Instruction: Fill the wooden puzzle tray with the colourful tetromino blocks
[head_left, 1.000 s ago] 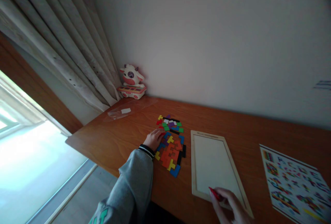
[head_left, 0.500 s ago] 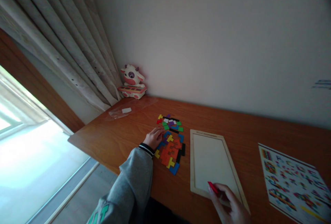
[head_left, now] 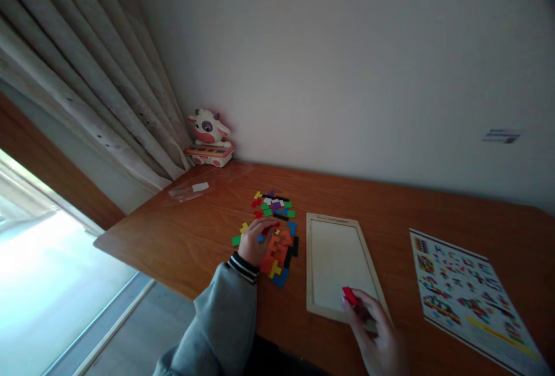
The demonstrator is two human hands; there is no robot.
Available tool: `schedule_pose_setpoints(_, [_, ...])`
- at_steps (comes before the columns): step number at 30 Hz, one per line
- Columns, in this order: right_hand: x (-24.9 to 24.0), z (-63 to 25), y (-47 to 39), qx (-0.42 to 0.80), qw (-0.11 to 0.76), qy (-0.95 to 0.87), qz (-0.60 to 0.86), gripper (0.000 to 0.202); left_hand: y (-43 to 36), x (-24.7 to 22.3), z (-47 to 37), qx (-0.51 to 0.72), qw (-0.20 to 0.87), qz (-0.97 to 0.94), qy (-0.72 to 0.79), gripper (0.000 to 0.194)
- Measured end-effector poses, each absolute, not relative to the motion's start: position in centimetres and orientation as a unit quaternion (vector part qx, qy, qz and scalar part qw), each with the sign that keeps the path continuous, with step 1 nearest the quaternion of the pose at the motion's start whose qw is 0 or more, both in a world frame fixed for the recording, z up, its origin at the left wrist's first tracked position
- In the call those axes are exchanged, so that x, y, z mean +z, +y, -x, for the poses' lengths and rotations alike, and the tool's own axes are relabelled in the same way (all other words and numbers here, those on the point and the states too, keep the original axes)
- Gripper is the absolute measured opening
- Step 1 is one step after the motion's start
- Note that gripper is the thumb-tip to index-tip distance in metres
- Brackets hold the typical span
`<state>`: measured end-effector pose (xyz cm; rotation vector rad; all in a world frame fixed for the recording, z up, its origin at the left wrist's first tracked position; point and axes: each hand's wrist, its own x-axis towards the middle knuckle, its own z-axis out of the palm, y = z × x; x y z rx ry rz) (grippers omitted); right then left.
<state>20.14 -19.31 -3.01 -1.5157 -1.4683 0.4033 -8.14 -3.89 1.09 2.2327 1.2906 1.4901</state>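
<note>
Colourful flat puzzle pieces [head_left: 277, 250] lie in a loose pile on the brown table. Over the pile's left part is my left hand [head_left: 255, 242], its fingers pinched on a small red piece [head_left: 276, 225]. Right of the pile lies a wooden frame tray [head_left: 310, 260] with a pale, bare inside. My right hand [head_left: 368, 321] is above the tray's lower right corner and holds another red piece [head_left: 349, 296] between thumb and fingers.
A printed pattern sheet [head_left: 468, 289] lies at the right. A toy cow with a keyboard [head_left: 210, 139] stands at the back left corner, near clear plastic wrap [head_left: 180, 192] and a curtain [head_left: 87, 75].
The view has shifted slightly right. My left hand has moved over the pile and now has a red piece in its fingers. A green piece now shows left of that hand.
</note>
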Motion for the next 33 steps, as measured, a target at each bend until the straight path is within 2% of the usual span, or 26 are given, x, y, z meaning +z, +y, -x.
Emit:
schedule_pose_setpoints(5, [-3.2, -22.4, -19.0, 0.090, 0.470, -0.610, 0.632, 0.043, -9.7, 0.3, 1.3, 0.452, 0.245, -0.789, 0.336, 0.014])
schedule_pose_setpoints(10, [-3.7, -23.3, -18.9, 0.122, 0.464, -0.610, 0.631, 0.041, -12.3, -1.6, -3.0, 0.399, 0.319, -0.791, 0.337, 0.014])
schedule_pose_setpoints(19, [-3.5, -22.8, -18.4, 0.121, 0.413, -0.662, 0.614, 0.031, -12.7, -1.3, -2.3, 0.373, 0.158, -0.859, 0.312, 0.022])
schedule_pose_setpoints(33, [-3.1, -22.6, -18.6, 0.061, 0.354, -0.703, 0.614, 0.029, -13.6, -0.7, -1.9, 0.277, 0.094, -0.904, 0.312, 0.027])
